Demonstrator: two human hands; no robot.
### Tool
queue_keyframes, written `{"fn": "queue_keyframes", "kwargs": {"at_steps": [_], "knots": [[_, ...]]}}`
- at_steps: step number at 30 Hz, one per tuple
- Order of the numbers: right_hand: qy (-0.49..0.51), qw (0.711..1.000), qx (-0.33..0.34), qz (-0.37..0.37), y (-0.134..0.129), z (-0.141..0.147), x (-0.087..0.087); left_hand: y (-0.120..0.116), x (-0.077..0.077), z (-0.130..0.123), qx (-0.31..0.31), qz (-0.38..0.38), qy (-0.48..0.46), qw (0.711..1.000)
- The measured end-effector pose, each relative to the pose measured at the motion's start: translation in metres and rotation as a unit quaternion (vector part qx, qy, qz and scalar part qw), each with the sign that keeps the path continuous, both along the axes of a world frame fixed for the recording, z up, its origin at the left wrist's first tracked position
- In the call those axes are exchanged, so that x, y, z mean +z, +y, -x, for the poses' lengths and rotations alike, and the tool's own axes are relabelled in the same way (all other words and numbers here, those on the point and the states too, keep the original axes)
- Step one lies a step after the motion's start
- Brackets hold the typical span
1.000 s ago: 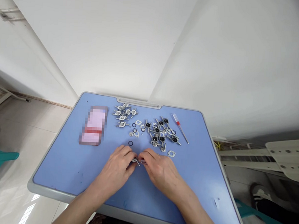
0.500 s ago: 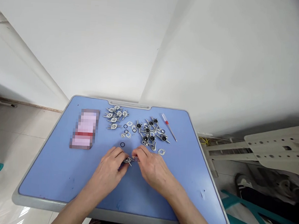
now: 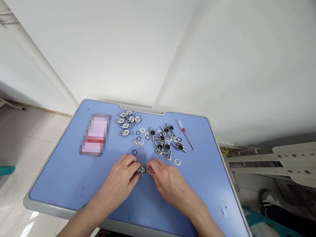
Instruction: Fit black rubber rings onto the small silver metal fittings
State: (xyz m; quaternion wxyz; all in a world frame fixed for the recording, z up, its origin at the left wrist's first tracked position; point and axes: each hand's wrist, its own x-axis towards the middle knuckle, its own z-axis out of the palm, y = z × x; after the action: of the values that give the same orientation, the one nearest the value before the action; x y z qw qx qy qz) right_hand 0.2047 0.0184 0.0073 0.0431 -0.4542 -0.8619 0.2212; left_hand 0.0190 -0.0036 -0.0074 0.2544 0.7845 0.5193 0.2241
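Observation:
Pinched in the fingers of my left hand (image 3: 126, 171) is a small metal valve (image 3: 140, 170) with an oval flange and a thin pipe sticking out towards me. My right hand (image 3: 164, 173) closes around a short tool with a clear reddish handle (image 3: 150, 170), which looks like a small screwdriver; its tip points at the valve, and I cannot tell whether they touch. Just beyond my fingers lies a black O-ring (image 3: 134, 152). Farther off are loose oval metal plates (image 3: 141, 142) and more rings.
Several valves with silver faces (image 3: 126, 125) lie at the back. Several with black discs (image 3: 167, 147) are heaped to their right, beside a screwdriver (image 3: 186, 135). A flat plate (image 3: 177, 162) lies in front. A blurred pinkish rectangle (image 3: 95, 134) is on the left of the blue table (image 3: 62, 177).
The view has shifted, so the table appears slightly farther right. My right hand and its tool have drawn slightly back from the valve. Both hands keep their holds.

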Motion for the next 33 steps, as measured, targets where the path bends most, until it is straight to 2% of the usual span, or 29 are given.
{"fn": "queue_keyframes", "kwargs": {"at_steps": [13,21,27,33], "knots": [[-0.025,0.999,-0.008,0.020,0.001,0.002,-0.001,-0.002,-0.005,0.000,0.007,-0.016,0.021,1.000],[-0.020,1.000,0.002,0.004,-0.001,0.001,-0.001,-0.003,-0.005,-0.001,0.018,-0.025,0.015,0.999],[0.004,1.000,0.009,-0.020,-0.001,-0.001,-0.009,-0.003,-0.004,-0.001,0.013,-0.010,0.018,1.000],[0.060,0.997,-0.052,-0.022,0.003,-0.001,-0.006,-0.003,-0.004,-0.001,0.012,-0.011,0.017,1.000]]}}
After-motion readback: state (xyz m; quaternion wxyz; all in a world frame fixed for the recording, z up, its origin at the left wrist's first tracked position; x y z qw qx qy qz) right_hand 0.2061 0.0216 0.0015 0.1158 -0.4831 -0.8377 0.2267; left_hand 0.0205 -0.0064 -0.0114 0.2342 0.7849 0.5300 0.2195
